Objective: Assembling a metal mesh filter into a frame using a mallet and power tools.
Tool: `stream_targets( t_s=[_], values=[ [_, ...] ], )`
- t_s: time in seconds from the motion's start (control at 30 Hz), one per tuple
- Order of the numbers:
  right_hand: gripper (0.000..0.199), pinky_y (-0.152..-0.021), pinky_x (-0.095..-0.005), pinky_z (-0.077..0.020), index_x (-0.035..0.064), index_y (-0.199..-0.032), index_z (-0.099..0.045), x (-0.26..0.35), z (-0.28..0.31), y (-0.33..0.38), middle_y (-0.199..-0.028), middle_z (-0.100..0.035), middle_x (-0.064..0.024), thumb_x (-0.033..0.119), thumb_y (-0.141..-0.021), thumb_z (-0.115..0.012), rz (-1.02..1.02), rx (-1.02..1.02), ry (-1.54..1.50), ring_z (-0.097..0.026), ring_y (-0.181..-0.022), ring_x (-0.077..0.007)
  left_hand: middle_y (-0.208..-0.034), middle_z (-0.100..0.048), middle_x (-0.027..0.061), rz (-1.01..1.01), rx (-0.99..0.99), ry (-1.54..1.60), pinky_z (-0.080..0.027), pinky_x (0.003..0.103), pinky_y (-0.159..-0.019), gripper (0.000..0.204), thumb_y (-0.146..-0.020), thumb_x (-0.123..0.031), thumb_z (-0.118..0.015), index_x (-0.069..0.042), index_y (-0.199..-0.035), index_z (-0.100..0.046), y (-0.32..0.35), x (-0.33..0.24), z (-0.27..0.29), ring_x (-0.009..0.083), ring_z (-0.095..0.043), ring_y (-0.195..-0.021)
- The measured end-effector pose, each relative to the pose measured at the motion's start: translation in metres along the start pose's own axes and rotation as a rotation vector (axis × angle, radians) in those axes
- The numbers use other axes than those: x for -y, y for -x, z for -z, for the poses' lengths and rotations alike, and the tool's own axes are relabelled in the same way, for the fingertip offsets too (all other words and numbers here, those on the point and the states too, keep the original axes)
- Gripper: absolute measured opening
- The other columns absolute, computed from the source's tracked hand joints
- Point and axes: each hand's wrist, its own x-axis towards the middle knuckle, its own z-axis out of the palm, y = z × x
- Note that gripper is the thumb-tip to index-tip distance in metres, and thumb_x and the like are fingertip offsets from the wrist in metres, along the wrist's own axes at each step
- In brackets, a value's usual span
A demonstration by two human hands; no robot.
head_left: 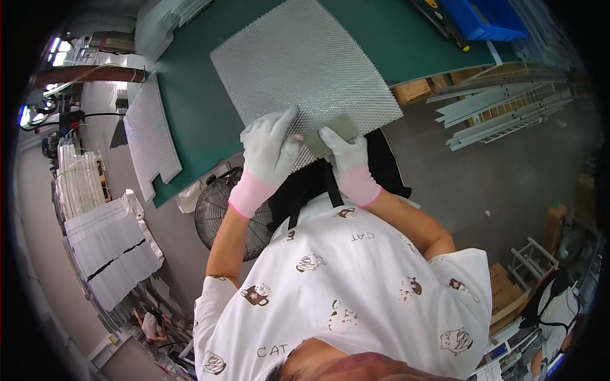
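A silvery honeycomb mesh sheet (pixel 292 57) lies on the green table (pixel 197 95), its near corner sticking out past the edge towards my body. My left hand (pixel 270 143), in a white glove with a pink cuff, rests at the sheet's near left edge, fingers stretched out and thumb apart. In my right hand (pixel 348 152), gloved alike, is a flat grey-green rectangular pad (pixel 342 129), pinched under the thumb and lying against the sheet's near edge. The right hand's other fingers are mostly hidden beneath the pad.
Another mesh piece (pixel 152 136) with a notched end lies on the table's left side. A blue bin (pixel 486 22) and black-and-yellow tools (pixel 448 28) sit at the far right. A black fan (pixel 232 216) stands below the table edge. Metal strips (pixel 489 108) are stacked on the right.
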Motion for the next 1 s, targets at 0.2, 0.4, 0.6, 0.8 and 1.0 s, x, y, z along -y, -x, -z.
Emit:
stream_targets(
  t_s=[0.2, 0.4, 0.6, 0.8, 1.0],
  values=[
    [0.011, -0.057, -0.0278, -0.0486, 0.0028, -0.090, -0.068, 0.065, -0.054, 0.039, -0.079, -0.066, -0.0078, 0.008, -0.080, -0.068, 0.915, 0.335, 0.948, -0.062, -0.061, -0.0198, -0.144, -0.036, 0.0134, 0.405, -0.448, 0.982, -0.038, 0.035, -0.104, 0.067, -0.102, -0.048, -0.034, 0.002, -0.146, -0.029, 0.016, -0.039, 0.015, 0.0235, -0.045, -0.120],
    [0.025, -0.073, -0.0309, -0.0530, 0.0088, -0.100, -0.063, 0.087, -0.075, 0.033, -0.104, -0.064, -0.0053, 0.015, -0.076, -0.065, 1.827, 0.375, 1.463, -0.063, -0.094, -0.0206, -0.145, -0.036, 0.0120, 0.400, -0.655, 1.154, -0.036, 0.034, -0.108, 0.061, -0.103, -0.042, -0.035, 0.000, -0.147, -0.027, 0.037, -0.022, 0.026, 0.0236, -0.043, -0.126],
    [0.035, -0.081, -0.0464, -0.0553, -0.0017, -0.101, -0.057, 0.089, -0.045, 0.007, -0.103, -0.059, -0.0219, 0.002, -0.069, -0.071, 1.824, 0.714, 1.225, -0.064, -0.093, -0.0388, -0.142, -0.040, 0.0121, 0.449, -0.804, 1.289, -0.037, 0.034, -0.106, 0.060, -0.101, -0.042, -0.039, 0.000, -0.145, -0.031, 0.024, -0.024, 0.008, 0.0236, -0.045, -0.123],
    [0.042, -0.084, -0.0491, -0.0539, -0.0060, -0.094, -0.056, 0.087, -0.031, -0.003, -0.103, -0.059, -0.0249, 0.008, -0.061, -0.077, 1.741, 0.713, 1.066, -0.063, -0.097, -0.0424, -0.138, -0.044, 0.0123, 0.472, -0.787, 1.419, -0.039, 0.034, -0.105, 0.059, -0.100, -0.041, -0.043, -0.001, -0.143, -0.035, 0.019, -0.015, 0.008, 0.0236, -0.047, -0.121],
    [0.028, -0.082, -0.0392, -0.0532, 0.0010, -0.100, -0.064, 0.092, -0.048, 0.010, -0.099, -0.064, -0.0138, 0.012, -0.075, -0.062, 1.791, 0.607, 1.366, -0.062, -0.098, -0.0315, -0.134, -0.048, 0.0125, 0.454, -0.689, 1.459, -0.041, 0.034, -0.104, 0.059, -0.099, -0.041, -0.046, -0.001, -0.141, -0.040, -0.014, 0.005, 0.008, 0.0236, -0.049, -0.119]
  ],
)
